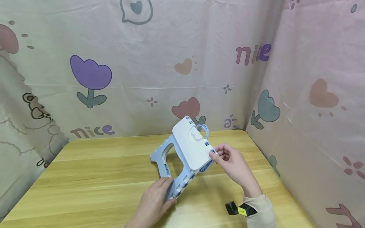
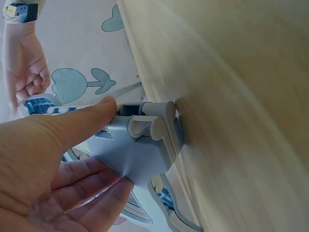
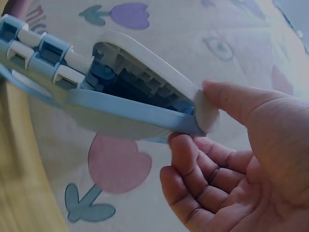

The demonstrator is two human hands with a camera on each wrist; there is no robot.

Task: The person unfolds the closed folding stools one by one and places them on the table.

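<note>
A folding step stool (image 1: 188, 148) with a white seat and light blue legs stands tilted on the wooden table (image 1: 85, 177). My left hand (image 1: 155, 201) grips the lower blue leg (image 2: 145, 154) near the table, thumb on top and fingers underneath. My right hand (image 1: 232, 164) pinches the right edge of the white seat (image 3: 159, 72), thumb on the rim and fingers curled below. A blue carry handle (image 1: 203, 128) sticks up behind the seat.
Pink cartoon-print cloth walls (image 1: 142, 69) close in the table at the back and on the right (image 1: 319, 110). A black and yellow wrist camera (image 1: 238, 209) sits on my right sleeve. Bare tabletop lies to the left.
</note>
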